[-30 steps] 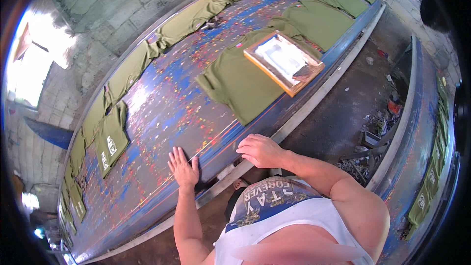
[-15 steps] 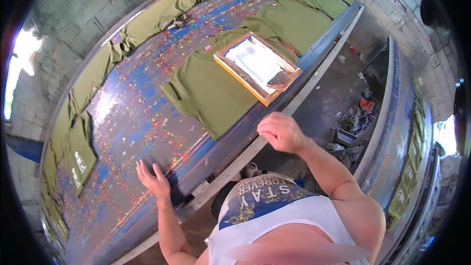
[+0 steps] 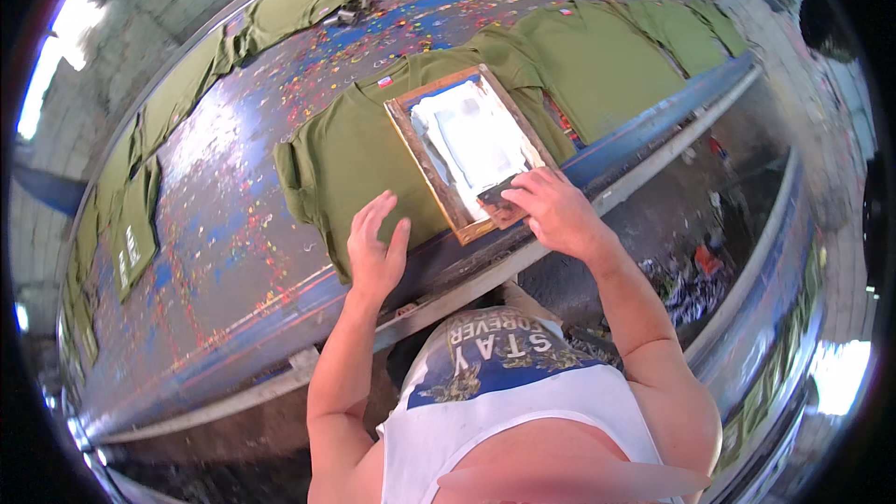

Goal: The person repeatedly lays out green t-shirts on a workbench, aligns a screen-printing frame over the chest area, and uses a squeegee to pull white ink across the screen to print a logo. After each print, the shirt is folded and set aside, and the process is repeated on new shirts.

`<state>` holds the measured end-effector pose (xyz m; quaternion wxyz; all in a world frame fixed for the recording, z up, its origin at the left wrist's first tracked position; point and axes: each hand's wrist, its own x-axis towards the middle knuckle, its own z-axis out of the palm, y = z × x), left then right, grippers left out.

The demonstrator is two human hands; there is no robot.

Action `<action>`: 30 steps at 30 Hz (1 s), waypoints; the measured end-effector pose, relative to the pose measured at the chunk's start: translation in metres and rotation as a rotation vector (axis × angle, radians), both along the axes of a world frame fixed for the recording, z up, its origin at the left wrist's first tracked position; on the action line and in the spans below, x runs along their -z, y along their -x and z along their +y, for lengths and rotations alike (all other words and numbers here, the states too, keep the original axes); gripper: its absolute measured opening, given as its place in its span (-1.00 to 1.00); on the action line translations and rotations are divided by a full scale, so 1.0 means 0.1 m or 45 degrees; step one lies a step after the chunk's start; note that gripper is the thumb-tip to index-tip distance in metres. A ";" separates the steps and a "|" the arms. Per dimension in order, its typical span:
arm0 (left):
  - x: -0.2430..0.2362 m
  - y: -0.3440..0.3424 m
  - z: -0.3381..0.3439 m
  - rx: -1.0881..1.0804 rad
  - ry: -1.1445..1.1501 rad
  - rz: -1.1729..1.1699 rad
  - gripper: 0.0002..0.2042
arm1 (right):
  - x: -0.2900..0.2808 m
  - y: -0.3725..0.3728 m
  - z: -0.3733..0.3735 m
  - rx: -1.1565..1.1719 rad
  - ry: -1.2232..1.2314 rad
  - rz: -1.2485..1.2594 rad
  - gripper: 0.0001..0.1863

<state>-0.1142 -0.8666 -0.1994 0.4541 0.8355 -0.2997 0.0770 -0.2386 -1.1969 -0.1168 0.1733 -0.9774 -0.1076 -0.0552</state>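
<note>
A wooden-framed printing screen [image 3: 411, 133] with a white mesh lies on a spread green T-shirt [image 3: 345, 154] on the long table. Inside the frame's near end rests a dark, stained squeegee [image 3: 504, 213]. My right hand [image 3: 560, 215] is closed over the squeegee's right part, fingers bent around its top; the grip is partly hidden by the hand itself. My left hand [image 3: 378, 247] hovers by the shirt's near edge, left of the screen, with fingers spread and nothing in it.
More green shirts [image 3: 597, 61] lie along the table's near side, and others [image 3: 308, 0] line its far edge. Paint specks cover the tabletop [image 3: 224, 224]. A rail [image 3: 448, 291] runs along the near edge. A second table [image 3: 756, 317] stands to the right, with litter [image 3: 691, 285] between.
My right hand has come forward onto the squeegee. My left hand has moved right, from over the bare tabletop to beside the screen. The view has turned, and the screen appears closer.
</note>
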 end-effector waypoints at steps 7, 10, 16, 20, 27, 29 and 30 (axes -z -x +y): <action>0.34 -0.23 -1.07 -0.602 0.241 0.617 -0.53 | 0.20 -0.48 -0.46 -0.420 -0.264 0.000 -0.61; 0.37 -0.29 -1.15 -0.689 0.268 0.701 -0.49 | 0.20 -0.87 -0.73 -0.611 -0.384 0.175 -0.66; 0.28 -0.31 -1.20 -0.773 0.328 0.910 -0.44 | 0.41 -1.75 -0.85 -0.621 -0.470 0.124 -0.66; 0.25 -0.38 -1.18 -0.753 0.349 0.952 -0.43 | 0.59 -2.17 -0.68 -0.470 -0.474 -0.171 -0.57; 0.27 -0.39 -1.18 -0.744 0.325 0.979 -0.45 | 0.67 -2.38 -0.64 -0.459 -0.383 -0.122 -0.52; 0.28 -0.39 -1.18 -0.734 0.317 0.979 -0.46 | 0.64 -2.30 -0.66 -0.490 -0.359 -0.108 -0.51; 0.29 -0.40 -1.18 -0.723 0.318 0.978 -0.46 | 0.63 -2.22 -0.66 -0.500 -0.344 -0.108 -0.51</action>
